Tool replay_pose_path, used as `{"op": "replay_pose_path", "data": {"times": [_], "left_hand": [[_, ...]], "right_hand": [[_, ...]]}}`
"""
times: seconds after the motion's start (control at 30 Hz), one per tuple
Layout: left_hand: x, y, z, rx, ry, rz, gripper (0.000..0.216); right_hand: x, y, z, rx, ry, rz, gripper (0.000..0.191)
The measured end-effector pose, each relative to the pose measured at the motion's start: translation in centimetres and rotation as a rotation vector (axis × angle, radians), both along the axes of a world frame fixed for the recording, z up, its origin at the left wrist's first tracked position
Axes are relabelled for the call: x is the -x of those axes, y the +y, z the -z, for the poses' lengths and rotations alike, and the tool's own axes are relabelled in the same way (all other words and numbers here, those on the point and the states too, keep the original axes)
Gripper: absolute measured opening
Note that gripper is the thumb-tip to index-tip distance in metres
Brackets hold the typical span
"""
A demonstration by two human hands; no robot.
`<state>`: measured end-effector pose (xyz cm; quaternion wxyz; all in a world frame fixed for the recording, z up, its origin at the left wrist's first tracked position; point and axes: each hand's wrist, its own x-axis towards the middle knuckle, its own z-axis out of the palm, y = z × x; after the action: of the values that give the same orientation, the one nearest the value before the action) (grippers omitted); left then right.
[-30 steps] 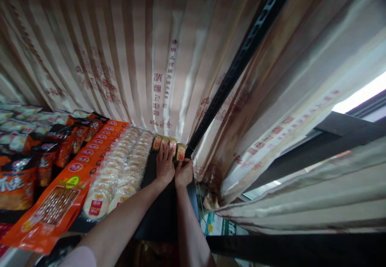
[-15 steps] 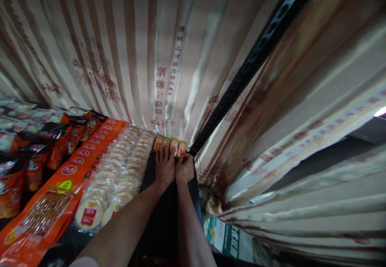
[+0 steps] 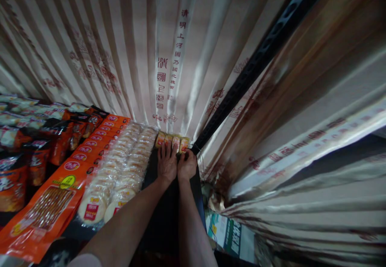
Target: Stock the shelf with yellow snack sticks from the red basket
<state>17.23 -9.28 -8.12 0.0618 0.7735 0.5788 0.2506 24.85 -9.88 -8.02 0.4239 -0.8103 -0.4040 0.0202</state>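
Observation:
A short row of small yellow-and-red snack packets [image 3: 172, 139] stands at the far end of a dark shelf, against the curtain. My left hand [image 3: 167, 165] reaches over the shelf with its fingers stretched out, the tips resting on the left and middle packets. Close beside it, my right hand [image 3: 187, 165] has its fingers curled at the rightmost yellow packet [image 3: 183, 143], touching its near side. The right fingertips are partly hidden. Just left of my hands run two rows of round crackers in clear wrappers [image 3: 132, 170].
Orange bags of snack sticks [image 3: 54, 202] overlap in a row farther left, beside black-and-orange bags [image 3: 57, 142]. A black perforated post [image 3: 241, 86] rises at the shelf's right corner. A pleated printed curtain [image 3: 135, 50] hangs behind. Below right lies a green-and-white package [image 3: 230, 235].
The view has shifted slightly, with the curtain print higher in the picture. Both hands stay at the yellow packets with hardly any movement.

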Motion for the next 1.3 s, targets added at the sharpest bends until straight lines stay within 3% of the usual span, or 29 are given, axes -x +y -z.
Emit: {"op": "replay_pose_path", "data": {"times": [0.4, 0.6, 0.83, 1.07, 1.17, 1.3], "left_hand": [[-0.1, 0.1, 0.4, -0.067, 0.039, -0.009, 0.058], [0.1, -1.3, -0.6, -0.039, 0.033, 0.049, 0.055], [1.1, -4.9, -2.4, 0.086, -0.036, 0.131, 0.049], [2.7, -9.9, -4.2, 0.226, -0.125, 0.226, 0.037], [3.7, -12.4, -3.9, 0.232, -0.156, 0.232, 0.032], [5.3, -15.5, -2.4, 0.232, -0.179, 0.217, 0.03]], "right_hand": [[0.3, -1.2, 0.8, -0.1, -0.048, -0.035, 0.039], [1.0, -2.8, 0.7, -0.161, -0.047, -0.026, 0.039], [2.2, -6.2, -1.1, -0.178, 0.115, -0.064, 0.038], [3.9, -11.8, -3.1, -0.037, 0.304, -0.097, 0.038], [5.1, -14.2, -3.6, -0.038, 0.31, -0.134, 0.037], [7.1, -17.5, -3.7, 0.002, 0.279, -0.171, 0.037]]}}
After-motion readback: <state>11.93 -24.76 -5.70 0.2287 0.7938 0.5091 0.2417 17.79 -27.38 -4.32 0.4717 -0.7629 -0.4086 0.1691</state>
